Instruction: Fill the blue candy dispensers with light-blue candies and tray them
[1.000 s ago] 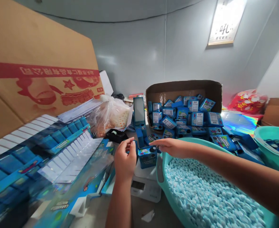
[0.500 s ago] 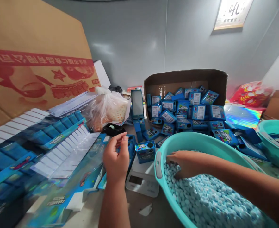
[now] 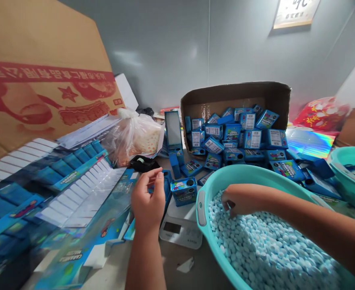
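Observation:
My right hand (image 3: 240, 200) reaches into a turquoise oval tub (image 3: 202, 233) full of small pale-blue candies (image 3: 265, 245). Its fingers are curled down against the candies, and the fingertips are partly hidden. My left hand (image 3: 149, 195) is raised left of the scale with fingers curled and thumb pressed close; whatever is inside, if anything, cannot be seen. Just to its right, a small blue candy box (image 3: 184, 192) stands upright on a white kitchen scale (image 3: 180, 231). A black tape dispenser (image 3: 144, 164) lies behind my left hand.
A brown carton (image 3: 234, 90) at the back holds many blue boxes. Blue display boxes with white flaps (image 3: 81, 197) cover the left side, beneath a large printed carton (image 3: 47, 92). A second turquoise tub (image 3: 352, 193) stands at right. A paper scrap (image 3: 185, 265) lies before the scale.
My right hand has risen slightly out of the candies and shifted a little right, its fingers more drawn together. My left hand stays in place. The view has tilted slightly downward.

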Tool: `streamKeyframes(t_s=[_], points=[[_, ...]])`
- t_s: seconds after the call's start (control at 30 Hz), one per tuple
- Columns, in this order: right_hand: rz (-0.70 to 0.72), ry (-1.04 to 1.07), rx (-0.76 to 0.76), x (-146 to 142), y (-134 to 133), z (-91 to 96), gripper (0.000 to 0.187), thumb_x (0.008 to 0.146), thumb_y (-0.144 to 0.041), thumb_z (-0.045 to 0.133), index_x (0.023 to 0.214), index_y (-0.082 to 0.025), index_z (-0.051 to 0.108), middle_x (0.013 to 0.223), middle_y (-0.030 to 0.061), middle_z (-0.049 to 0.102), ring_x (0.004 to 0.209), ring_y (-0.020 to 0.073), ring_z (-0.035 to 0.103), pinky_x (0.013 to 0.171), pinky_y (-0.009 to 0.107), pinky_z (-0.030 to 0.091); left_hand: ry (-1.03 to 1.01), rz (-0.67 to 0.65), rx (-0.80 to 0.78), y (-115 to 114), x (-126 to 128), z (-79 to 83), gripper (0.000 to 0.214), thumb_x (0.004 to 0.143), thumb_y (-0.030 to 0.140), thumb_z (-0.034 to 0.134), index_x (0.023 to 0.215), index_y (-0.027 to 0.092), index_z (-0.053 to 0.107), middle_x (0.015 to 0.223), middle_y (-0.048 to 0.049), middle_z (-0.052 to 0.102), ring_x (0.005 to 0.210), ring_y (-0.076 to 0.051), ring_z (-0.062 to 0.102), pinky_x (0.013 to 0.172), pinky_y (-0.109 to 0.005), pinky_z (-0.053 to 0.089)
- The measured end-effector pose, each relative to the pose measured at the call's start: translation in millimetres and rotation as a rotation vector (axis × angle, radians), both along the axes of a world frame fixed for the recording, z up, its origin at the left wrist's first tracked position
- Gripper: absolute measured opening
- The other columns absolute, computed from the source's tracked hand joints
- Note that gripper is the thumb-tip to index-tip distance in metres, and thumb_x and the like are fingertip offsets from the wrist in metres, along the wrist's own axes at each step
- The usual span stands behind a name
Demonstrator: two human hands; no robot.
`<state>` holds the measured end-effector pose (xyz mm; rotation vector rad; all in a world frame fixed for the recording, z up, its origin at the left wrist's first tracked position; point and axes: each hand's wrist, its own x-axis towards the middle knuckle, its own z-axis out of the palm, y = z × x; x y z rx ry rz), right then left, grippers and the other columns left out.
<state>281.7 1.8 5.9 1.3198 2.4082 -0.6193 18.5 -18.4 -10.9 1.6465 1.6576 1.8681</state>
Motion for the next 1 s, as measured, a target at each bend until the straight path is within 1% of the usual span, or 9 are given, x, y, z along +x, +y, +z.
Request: streamKeyframes(t_s=[0.07, 0.17, 0.3, 0.4, 0.5, 0.63, 0.73, 0.9, 1.0], points=[[-0.001, -0.005, -0.006, 0.7, 0.8, -0.5, 0.026, 0.073, -0.025, 0.077, 0.099, -0.024, 0.076, 0.085, 0.0010, 0.071, 0.068, 0.0163, 0.058, 0.055, 0.025, 0.030, 0.128, -0.088, -0.014, -1.2, 8.9, 1.1, 0.023, 0.094, 0.037, 0.056, 0.103, 0.021, 0.069, 0.100, -0.0031, 0.070, 0.091, -0.017, 0.065, 0.082, -0.029, 0.051], [0.006, 0.000, -0.022, 1.9, 2.8, -4.7, 0.030, 0.070, -0.027, 0.078, 0.100, -0.025, 0.076, 0.087, -0.0002, 0.072, 0.069, 0.0162, 0.059, 0.055, 0.024, 0.030, 0.423, -0.268, -0.152, -0.4, 24.3, -1.6, 0.028, 0.093, 0.029, 0.054, 0.118, 0.021, 0.065, 0.117, -0.0056, 0.067, 0.110, -0.021, 0.060, 0.098, -0.036, 0.048], [0.011, 0.022, -0.044, 4.7, 6.7, -11.0, 0.031, 0.068, -0.028, 0.078, 0.099, -0.025, 0.076, 0.089, -0.0020, 0.073, 0.070, 0.0163, 0.060, 0.055, 0.024, 0.033, 0.601, -0.356, -0.280, 3.5, 26.8, -9.0, 0.032, 0.090, 0.027, 0.058, 0.120, 0.019, 0.066, 0.115, -0.0073, 0.069, 0.111, -0.025, 0.060, 0.101, -0.041, 0.047], [0.012, 0.043, -0.043, 5.5, 7.4, -12.3, 0.030, 0.068, -0.026, 0.079, 0.098, -0.024, 0.076, 0.090, -0.0017, 0.073, 0.073, 0.0166, 0.061, 0.056, 0.024, 0.034, 0.631, -0.253, -0.243, 3.9, 7.4, -8.6, 0.035, 0.093, 0.032, 0.057, 0.123, 0.016, 0.065, 0.117, -0.0096, 0.069, 0.110, -0.026, 0.062, 0.098, -0.040, 0.049], [0.009, 0.047, -0.024, 4.3, 5.2, -10.3, 0.031, 0.068, -0.021, 0.080, 0.098, -0.023, 0.077, 0.089, 0.0001, 0.073, 0.069, 0.0165, 0.059, 0.054, 0.025, 0.033, 0.678, -0.073, -0.109, 1.0, -20.7, -3.0, 0.039, 0.097, 0.036, 0.051, 0.124, 0.012, 0.065, 0.118, -0.0120, 0.070, 0.110, -0.027, 0.062, 0.097, -0.040, 0.048], [0.013, 0.050, -0.011, 2.8, 3.3, -8.1, 0.031, 0.067, -0.019, 0.078, 0.098, -0.023, 0.077, 0.087, 0.0015, 0.073, 0.063, 0.0157, 0.054, 0.052, 0.026, 0.032, 0.779, 0.056, 0.053, -0.8, -48.9, 0.6, 0.037, 0.098, 0.036, 0.047, 0.118, 0.012, 0.068, 0.107, -0.0106, 0.072, 0.100, -0.027, 0.062, 0.092, -0.041, 0.046], [0.030, 0.079, 0.000, 3.9, 4.3, -10.2, 0.026, 0.069, -0.024, 0.078, 0.095, -0.024, 0.077, 0.083, 0.0016, 0.071, 0.059, 0.0144, 0.051, 0.051, 0.026, 0.033, 0.780, 0.111, 0.153, 4.4, -56.5, -6.1, 0.030, 0.097, 0.030, 0.047, 0.106, 0.013, 0.071, 0.096, -0.0091, 0.073, 0.089, -0.024, 0.063, 0.085, -0.038, 0.046], [0.025, 0.097, 0.036, 5.5, 2.6, -11.8, 0.027, 0.069, -0.024, 0.077, 0.096, -0.023, 0.077, 0.078, 0.0012, 0.069, 0.053, 0.0134, 0.045, 0.051, 0.026, 0.032, 0.786, 0.270, 0.446, 17.3, -63.0, -25.1, 0.012, 0.087, 0.026, 0.064, 0.081, 0.017, 0.069, 0.073, -0.0057, 0.072, 0.070, -0.020, 0.061, 0.075, -0.033, 0.045], [0.037, 0.089, 0.054, 4.1, -1.2, -8.3, 0.027, 0.069, -0.022, 0.074, 0.096, -0.024, 0.077, 0.079, 0.0020, 0.068, 0.054, 0.0146, 0.046, 0.050, 0.027, 0.032, 0.850, 0.289, 0.474, 22.1, -69.0, -33.1, 0.013, 0.086, 0.028, 0.065, 0.077, 0.019, 0.067, 0.068, -0.0044, 0.071, 0.067, -0.021, 0.058, 0.071, -0.033, 0.042]])
